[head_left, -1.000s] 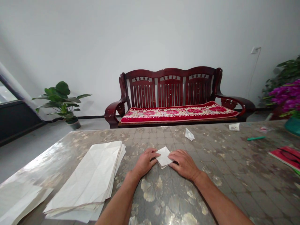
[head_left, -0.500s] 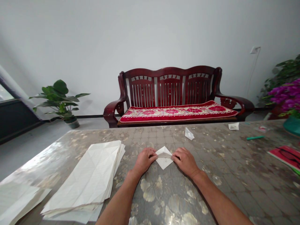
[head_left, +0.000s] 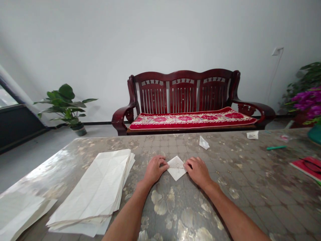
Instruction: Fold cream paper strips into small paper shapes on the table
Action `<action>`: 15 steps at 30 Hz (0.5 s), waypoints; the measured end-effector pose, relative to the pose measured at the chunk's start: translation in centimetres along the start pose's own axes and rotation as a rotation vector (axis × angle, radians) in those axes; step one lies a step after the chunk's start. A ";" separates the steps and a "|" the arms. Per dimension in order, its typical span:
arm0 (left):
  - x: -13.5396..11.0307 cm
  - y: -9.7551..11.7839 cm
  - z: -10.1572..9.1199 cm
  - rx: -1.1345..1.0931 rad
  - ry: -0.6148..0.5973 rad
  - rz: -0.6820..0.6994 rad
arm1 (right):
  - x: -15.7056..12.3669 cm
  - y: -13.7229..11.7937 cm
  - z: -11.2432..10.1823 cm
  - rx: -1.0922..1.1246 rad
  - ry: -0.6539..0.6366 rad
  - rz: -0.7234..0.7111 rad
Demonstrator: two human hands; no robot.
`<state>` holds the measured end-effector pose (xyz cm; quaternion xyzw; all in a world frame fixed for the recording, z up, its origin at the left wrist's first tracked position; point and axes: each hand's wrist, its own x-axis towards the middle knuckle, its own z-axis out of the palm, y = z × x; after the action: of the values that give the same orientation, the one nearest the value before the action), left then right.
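Note:
A small folded white paper diamond (head_left: pixel 177 168) lies on the glass-topped table (head_left: pixel 233 187), right in front of me. My left hand (head_left: pixel 153 170) presses on its left corner, and my right hand (head_left: pixel 197 172) holds its right corner. A crease runs across the paper's middle, and its lower point shows between my hands. To the left of my left hand lies a tall stack of large creased white paper sheets (head_left: pixel 96 190). Beyond my right hand sits a small folded paper piece (head_left: pixel 204 143).
Another folded paper piece (head_left: pixel 252 135), a green marker (head_left: pixel 276 147) and a red book (head_left: pixel 306 168) with glasses on it lie at the right of the table. Loose white sheets (head_left: pixel 21 214) overlap the near left edge. A dark red wooden sofa (head_left: pixel 185 100) stands beyond the table.
The paper has turned from a tilted shape into an upright diamond. My hands have moved apart to its left and right corners. The view has tilted slightly.

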<state>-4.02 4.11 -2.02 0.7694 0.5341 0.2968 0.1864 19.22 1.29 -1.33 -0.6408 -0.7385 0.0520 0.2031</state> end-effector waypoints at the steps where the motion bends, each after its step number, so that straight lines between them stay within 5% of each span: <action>1: 0.0 -0.1 0.0 -0.002 0.001 0.013 | 0.0 0.1 0.0 0.004 0.001 0.000; 15: 0.2 -0.2 0.2 -0.116 0.023 0.025 | -0.1 1.2 0.0 0.126 -0.013 -0.057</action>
<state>-4.01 4.42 -2.25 0.7604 0.5085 0.3383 0.2208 20.34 1.36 -1.73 -0.6051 -0.7530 0.0969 0.2397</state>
